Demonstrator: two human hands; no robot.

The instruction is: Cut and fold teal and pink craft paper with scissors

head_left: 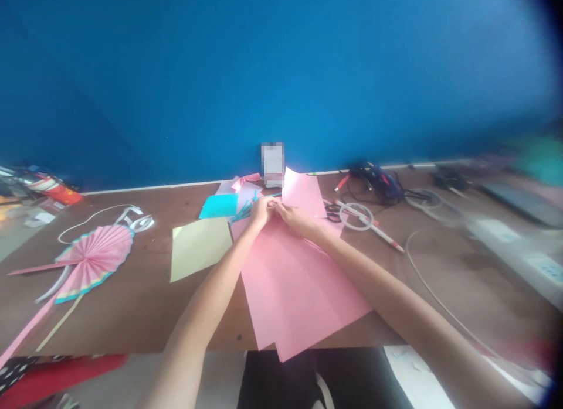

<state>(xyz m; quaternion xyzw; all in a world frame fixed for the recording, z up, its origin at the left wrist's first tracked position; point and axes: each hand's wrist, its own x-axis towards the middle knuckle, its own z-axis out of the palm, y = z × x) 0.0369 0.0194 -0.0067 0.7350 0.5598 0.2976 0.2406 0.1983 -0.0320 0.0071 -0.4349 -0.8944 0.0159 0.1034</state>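
My left hand (pixel 263 210) and my right hand (pixel 291 217) meet over the far part of large pink paper sheets (pixel 303 286). The fingers of both are closed and pressed close together; whatever is between them is too small to make out. Just beyond my right hand a smaller pink sheet (pixel 303 192) stands partly raised. Thin teal paper strips (pixel 246 208) lie beside my left hand, near a turquoise sheet (pixel 219 206). A pale yellow sheet (pixel 200 245) is further left.
A pink folded paper fan (pixel 103 254) with a blue edge lies left on the brown table (pixel 145 315). To the right are black-handled scissors (pixel 332 210), a white tape ring (pixel 355 217), a pencil (pixel 382 236) and a white power strip (pixel 505 239). Against the blue wall stands a blurred-out phone-like object (pixel 272 163).
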